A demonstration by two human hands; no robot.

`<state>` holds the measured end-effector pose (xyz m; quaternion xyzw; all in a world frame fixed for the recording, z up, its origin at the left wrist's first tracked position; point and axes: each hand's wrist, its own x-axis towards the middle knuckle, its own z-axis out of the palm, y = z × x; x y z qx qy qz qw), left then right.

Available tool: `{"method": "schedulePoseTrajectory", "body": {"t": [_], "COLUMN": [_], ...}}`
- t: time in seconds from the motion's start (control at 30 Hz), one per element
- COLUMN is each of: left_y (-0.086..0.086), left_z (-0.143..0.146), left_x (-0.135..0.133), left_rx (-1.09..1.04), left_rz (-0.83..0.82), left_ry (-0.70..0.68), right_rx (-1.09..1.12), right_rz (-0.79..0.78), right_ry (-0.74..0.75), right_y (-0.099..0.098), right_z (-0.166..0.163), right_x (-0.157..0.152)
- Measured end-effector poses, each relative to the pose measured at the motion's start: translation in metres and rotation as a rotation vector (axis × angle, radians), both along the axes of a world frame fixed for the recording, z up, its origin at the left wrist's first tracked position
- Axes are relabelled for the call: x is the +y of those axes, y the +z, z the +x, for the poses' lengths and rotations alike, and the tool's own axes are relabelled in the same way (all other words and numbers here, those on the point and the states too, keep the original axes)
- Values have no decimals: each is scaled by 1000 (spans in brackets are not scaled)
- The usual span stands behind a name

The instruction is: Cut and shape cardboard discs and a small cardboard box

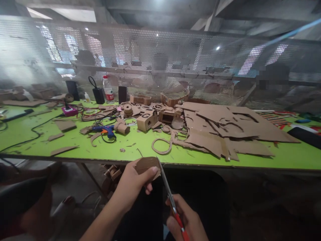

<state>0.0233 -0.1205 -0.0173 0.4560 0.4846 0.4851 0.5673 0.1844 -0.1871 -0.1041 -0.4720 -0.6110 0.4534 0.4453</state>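
Right hand [187,221], lower centre, closes its grip on scissors [168,189]; left hand [132,184] pinches card [146,164] steady against the blade.

Left hand [135,182]: bare, slim fingers, short plain nails where visible. Left forearm [105,221], running down-left from that hand: bare along its whole visible length. Right hand [188,222]: bare too, only the back and knuckles in frame, wrist cut by the bottom edge. Behind and between both hands is a black area [200,194], too dim to tell if it's clothing. Pale blue patch [164,231] just left of the right hand, unidentifiable.
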Motion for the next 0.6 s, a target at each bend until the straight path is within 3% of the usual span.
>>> {"method": "schedulePoseTrajectory", "body": {"t": [0.37, 0.6], "left_y": [-4, 0], "left_z": [1, -8], "left_x": [6, 17], "left_rx": [-47, 65], "left_rz": [-41, -66], "left_ry": [35, -166], "right_rx": [-68, -158], "right_rz": [18, 65], "right_ry": [-78, -111], "right_y": [-5, -5], "right_z": [4, 22], "right_x": [7, 17]}}
